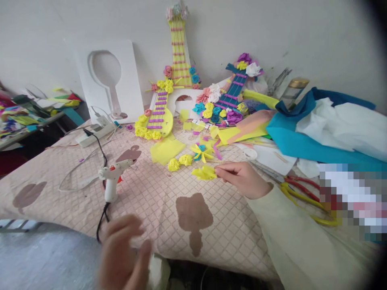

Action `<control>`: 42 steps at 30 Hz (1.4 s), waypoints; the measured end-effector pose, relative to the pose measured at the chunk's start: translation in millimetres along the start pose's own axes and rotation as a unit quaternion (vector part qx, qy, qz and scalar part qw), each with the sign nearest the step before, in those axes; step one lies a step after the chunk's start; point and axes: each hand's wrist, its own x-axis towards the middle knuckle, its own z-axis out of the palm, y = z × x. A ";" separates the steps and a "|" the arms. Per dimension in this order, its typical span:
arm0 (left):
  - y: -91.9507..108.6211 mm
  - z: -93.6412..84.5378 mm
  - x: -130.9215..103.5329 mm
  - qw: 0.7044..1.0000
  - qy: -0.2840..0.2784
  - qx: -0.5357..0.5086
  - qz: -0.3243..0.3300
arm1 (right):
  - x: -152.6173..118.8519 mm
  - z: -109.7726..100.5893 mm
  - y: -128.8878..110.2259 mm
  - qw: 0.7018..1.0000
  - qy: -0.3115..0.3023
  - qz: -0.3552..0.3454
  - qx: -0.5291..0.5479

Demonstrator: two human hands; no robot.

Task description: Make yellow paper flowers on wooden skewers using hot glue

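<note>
At the table (229, 221), ruffled yellow paper (203, 173) is pinched by the right hand (243, 179), jutting left of its fingers, the left hand (121, 251) held farther off, fingers parted.

The table (229, 233) was spread with a pinkish, lattice-patterned cloth (145, 193) marked with brown shapes. Taking its middle as the dial's centre, a white glue gun (111, 188) sat at nine o'clock, a power strip (87, 139) at ten, a yellow sheet (165, 151) at eleven and, just beside it, two crumpled yellow rosettes (173, 164) at twelve. Red- and yellow-handled scissors (284, 187) lay at three o'clock.
</note>
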 end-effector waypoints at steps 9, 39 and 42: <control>149.8 148.9 188.5 0.898 -0.321 -0.301 -0.016 | -2.8 -7.8 -4.2 0.996 -0.014 0.027 0.086; 135.2 170.5 175.3 0.949 -0.224 -0.220 0.008 | -2.3 7.7 -2.1 0.994 0.103 0.033 0.028; 136.2 169.7 176.2 0.953 -0.218 -0.207 0.031 | -2.6 9.2 -1.8 0.992 0.106 0.053 0.040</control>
